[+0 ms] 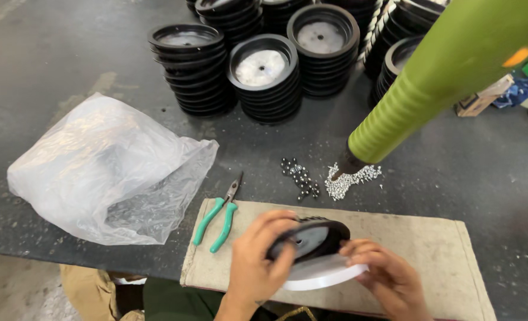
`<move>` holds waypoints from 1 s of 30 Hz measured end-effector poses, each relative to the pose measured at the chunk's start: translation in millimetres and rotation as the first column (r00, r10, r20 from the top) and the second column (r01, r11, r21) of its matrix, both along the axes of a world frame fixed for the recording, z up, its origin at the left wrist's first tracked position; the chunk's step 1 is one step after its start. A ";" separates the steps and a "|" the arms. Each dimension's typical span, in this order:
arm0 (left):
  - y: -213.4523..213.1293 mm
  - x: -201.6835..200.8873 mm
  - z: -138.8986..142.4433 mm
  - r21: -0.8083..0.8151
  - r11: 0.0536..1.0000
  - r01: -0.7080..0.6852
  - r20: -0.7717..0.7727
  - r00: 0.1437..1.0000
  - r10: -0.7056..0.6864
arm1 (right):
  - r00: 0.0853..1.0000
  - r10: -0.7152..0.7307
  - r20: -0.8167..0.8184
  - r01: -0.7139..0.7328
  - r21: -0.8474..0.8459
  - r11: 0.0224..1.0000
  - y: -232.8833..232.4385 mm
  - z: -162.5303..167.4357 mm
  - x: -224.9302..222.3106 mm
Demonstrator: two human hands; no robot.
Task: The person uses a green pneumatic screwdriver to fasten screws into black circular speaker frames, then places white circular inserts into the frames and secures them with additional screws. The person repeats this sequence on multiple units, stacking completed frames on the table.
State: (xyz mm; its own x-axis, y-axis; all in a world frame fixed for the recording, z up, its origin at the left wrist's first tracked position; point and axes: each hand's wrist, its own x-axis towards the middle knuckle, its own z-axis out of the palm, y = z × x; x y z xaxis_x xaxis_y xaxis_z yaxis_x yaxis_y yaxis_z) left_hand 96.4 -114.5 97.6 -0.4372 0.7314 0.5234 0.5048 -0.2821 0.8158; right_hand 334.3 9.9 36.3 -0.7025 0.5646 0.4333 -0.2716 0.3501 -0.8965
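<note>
My left hand grips a round black wheel-like part by its left rim, tilted up on edge over a beige mat. Under it sits a white disc, and my right hand holds that disc at its right edge with the fingertips. Both hands are near the front edge of the dark table.
Green-handled pliers lie left of the hands. A crumpled clear plastic bag sits further left. Small dark balls and silver screws lie behind the mat. A green hanging power tool reaches down at right. Stacks of black wheels stand at the back.
</note>
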 end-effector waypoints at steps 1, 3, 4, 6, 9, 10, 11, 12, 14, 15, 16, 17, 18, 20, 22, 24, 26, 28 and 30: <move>-1.7 2.6 2.5 0.007 0.996 0.093 -0.027 0.995 -0.092 | 1.000 0.006 0.006 -0.006 0.009 1.000 -1.9 -2.8 -1.2; -5.0 11.2 3.8 0.025 0.980 0.198 0.035 0.979 -0.199 | 0.992 -0.127 -0.016 0.128 0.110 0.986 -5.6 -7.2 -2.4; -6.0 15.5 2.5 0.038 0.967 0.250 0.061 0.966 -0.252 | 0.981 -0.192 -0.035 0.195 0.161 0.968 -7.8 -8.5 -2.1; -7.9 25.0 -3.6 0.059 0.946 0.318 0.094 0.942 -0.322 | 0.913 -0.408 0.010 0.385 0.312 0.868 -15.2 -11.2 -1.1; -11.1 34.7 -17.8 0.095 0.933 0.348 0.050 0.934 -0.354 | 0.812 -0.584 -0.009 0.549 0.354 0.757 -32.4 -17.7 -5.4; -12.2 36.5 -22.4 0.109 0.932 0.347 0.021 0.936 -0.351 | 0.785 -0.619 -0.021 0.588 0.339 0.734 -38.7 -20.2 -8.6; -13.7 37.6 -26.9 0.112 0.930 0.350 0.043 0.933 -0.356 | 0.783 -0.620 -0.046 0.602 0.306 0.738 -44.8 -22.6 -11.8; -15.4 38.2 -30.7 0.116 0.929 0.352 0.066 0.930 -0.360 | 0.781 -0.620 -0.070 0.613 0.272 0.741 -50.4 -24.3 -15.0; -18.7 38.2 -36.2 0.118 0.928 0.354 0.094 0.926 -0.366 | 0.771 -0.630 -0.088 0.628 0.265 0.732 -58.4 -24.9 -20.2; -20.1 37.8 -38.0 0.114 0.928 0.356 0.100 0.925 -0.367 | 0.765 -0.639 -0.080 0.631 0.290 0.719 -60.9 -23.5 -22.0; -21.2 37.4 -39.0 0.110 0.928 0.356 0.106 0.924 -0.367 | 0.759 -0.647 -0.073 0.633 0.315 0.707 -62.7 -21.2 -23.9; -22.2 37.0 -39.7 0.102 0.929 0.356 0.082 0.928 -0.364 | 0.758 -0.644 -0.102 0.635 0.341 0.693 -63.7 -18.5 -25.7; -22.5 36.5 -39.9 0.094 0.930 0.356 0.059 0.930 -0.362 | 0.757 -0.640 -0.131 0.637 0.368 0.678 -63.8 -15.4 -27.7; -22.8 35.2 -40.1 0.085 0.932 0.353 0.037 0.933 -0.357 | 0.749 -0.644 -0.155 0.644 0.401 0.652 -63.7 -9.4 -31.0; -23.5 33.8 -40.2 0.081 0.935 0.344 0.039 0.937 -0.348 | 0.738 -0.659 -0.146 0.650 0.413 0.637 -63.6 -5.5 -32.2; -24.6 32.2 -40.3 0.083 0.931 0.356 0.040 0.932 -0.360 | 0.744 -0.651 -0.151 0.643 0.427 0.636 -64.5 -5.1 -32.3; -25.7 31.5 -39.5 0.085 0.924 0.372 0.055 0.924 -0.377 | 0.744 -0.650 -0.155 0.639 0.450 0.624 -66.5 -7.0 -31.9; -26.3 31.1 -36.5 0.089 0.912 0.399 0.083 0.910 -0.406 | 0.733 -0.662 -0.159 0.643 0.482 0.596 -69.0 -8.6 -32.1; -26.4 29.4 -30.5 0.048 0.921 0.386 0.071 0.919 -0.388 | 0.737 -0.658 -0.155 0.636 0.491 0.596 -68.7 -6.8 -32.0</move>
